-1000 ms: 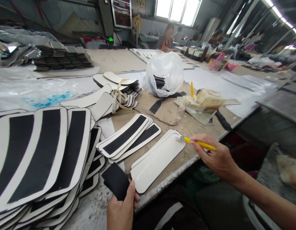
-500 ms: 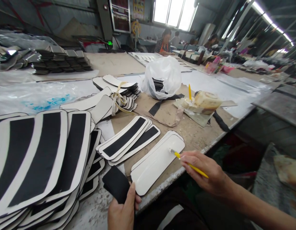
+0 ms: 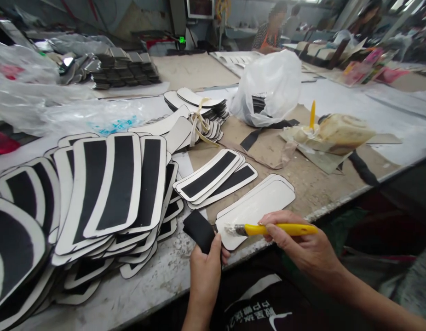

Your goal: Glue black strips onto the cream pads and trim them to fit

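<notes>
My right hand is closed around a yellow-handled brush. Its bristles touch the near left end of a pale, rounded-corner panel, which has another like it beneath. My left hand grips a stack of black strips, the thumb on top, right beside that panel's near corner. Just behind lies a small fanned pile of white panels with black strips on them. A much larger overlapping pile of such panels covers the left of the table.
A stained glue container with a yellow stick stands on scrap sheet at the right. Behind are a white plastic bag of dark pieces and tied pale panels. The table's near edge runs diagonally. People sit farther back.
The brush has moved from the panel's middle to its near left end, and its handle now lies nearly level. The whole view has shifted left and down. My left hand still grips the black strips.
</notes>
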{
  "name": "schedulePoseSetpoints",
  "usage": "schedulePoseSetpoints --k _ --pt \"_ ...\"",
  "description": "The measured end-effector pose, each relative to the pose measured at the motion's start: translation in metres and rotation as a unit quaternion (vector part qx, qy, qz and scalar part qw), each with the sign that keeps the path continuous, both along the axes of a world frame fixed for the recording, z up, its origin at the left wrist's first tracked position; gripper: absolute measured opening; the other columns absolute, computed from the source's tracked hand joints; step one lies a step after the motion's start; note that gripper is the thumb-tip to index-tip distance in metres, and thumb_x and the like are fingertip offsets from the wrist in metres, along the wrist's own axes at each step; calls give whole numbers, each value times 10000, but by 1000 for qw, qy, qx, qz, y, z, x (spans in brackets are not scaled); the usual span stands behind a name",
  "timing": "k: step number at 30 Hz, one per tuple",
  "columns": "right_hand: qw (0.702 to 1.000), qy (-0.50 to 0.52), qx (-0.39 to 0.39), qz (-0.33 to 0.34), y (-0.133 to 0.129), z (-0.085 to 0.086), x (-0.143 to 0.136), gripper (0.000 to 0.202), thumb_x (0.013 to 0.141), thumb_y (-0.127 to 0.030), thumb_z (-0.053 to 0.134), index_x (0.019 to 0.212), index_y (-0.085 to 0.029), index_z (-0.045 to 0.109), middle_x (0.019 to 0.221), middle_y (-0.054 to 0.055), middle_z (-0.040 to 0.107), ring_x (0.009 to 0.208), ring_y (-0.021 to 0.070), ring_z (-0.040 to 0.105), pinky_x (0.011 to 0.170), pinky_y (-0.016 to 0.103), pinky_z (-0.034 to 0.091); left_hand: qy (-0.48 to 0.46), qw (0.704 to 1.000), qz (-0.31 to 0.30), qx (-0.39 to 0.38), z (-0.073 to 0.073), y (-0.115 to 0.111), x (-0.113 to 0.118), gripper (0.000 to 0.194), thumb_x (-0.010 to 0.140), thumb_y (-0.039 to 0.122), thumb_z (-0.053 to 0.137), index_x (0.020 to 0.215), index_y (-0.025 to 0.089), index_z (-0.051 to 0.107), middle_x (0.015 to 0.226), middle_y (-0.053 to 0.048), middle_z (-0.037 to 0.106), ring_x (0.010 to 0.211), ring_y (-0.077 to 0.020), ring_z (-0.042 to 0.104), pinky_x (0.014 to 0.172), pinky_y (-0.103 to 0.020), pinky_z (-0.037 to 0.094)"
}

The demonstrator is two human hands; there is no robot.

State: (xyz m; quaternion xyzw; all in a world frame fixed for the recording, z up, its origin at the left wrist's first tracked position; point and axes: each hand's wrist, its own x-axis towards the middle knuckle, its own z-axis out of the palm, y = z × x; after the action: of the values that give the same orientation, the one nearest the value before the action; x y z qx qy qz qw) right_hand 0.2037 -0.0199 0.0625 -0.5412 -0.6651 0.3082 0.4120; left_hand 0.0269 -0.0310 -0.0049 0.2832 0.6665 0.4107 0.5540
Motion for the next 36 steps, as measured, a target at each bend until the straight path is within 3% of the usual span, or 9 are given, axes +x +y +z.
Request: schedulePoseSetpoints --k 5,18,27,32,36 --pt "999 -18 -20 -18 9 -10 2 120 863 -272 551 845 -190 636 776 33 659 683 152 636 630 245 525 -26 1000 6 6 3 0 0 315 750 457 609 732 144 589 489 12 592 457 -122 488 490 -233 387" --pt "970 -188 135 -80 22 -19 74 99 849 -198 554 934 -209 604 903 58 656 865 193 628 823 332 507 12 999 29 -8 8 0 4 349 710 489 629 705 140 607 475 8 580 458 -149 482 490 -270 372" --pt "937 -275 210 -48 24 -14 101 183 847 -131 546 1010 -212 572 932 73 638 903 206 614 834 380 513 43 998 51 -7 13 1 9 373 670 508 652 682 136 626 460 7 582 469 -168 493 524 -296 399" --pt "922 -323 213 -21 17 -11 96 201 843 -123 541 1019 -207 587 944 93 650 898 224 624 818 385 532 41 998 57 -9 11 0 9 363 662 501 662 659 140 620 470 2 587 471 -169 493 527 -303 391" --pt "944 -268 189 27 -1 -10 62 223 842 -100 518 1016 -214 599 904 76 668 858 206 640 769 332 553 55 997 53 -6 8 -1 8 374 657 521 661 598 156 601 465 0 584 470 -175 505 536 -309 387"
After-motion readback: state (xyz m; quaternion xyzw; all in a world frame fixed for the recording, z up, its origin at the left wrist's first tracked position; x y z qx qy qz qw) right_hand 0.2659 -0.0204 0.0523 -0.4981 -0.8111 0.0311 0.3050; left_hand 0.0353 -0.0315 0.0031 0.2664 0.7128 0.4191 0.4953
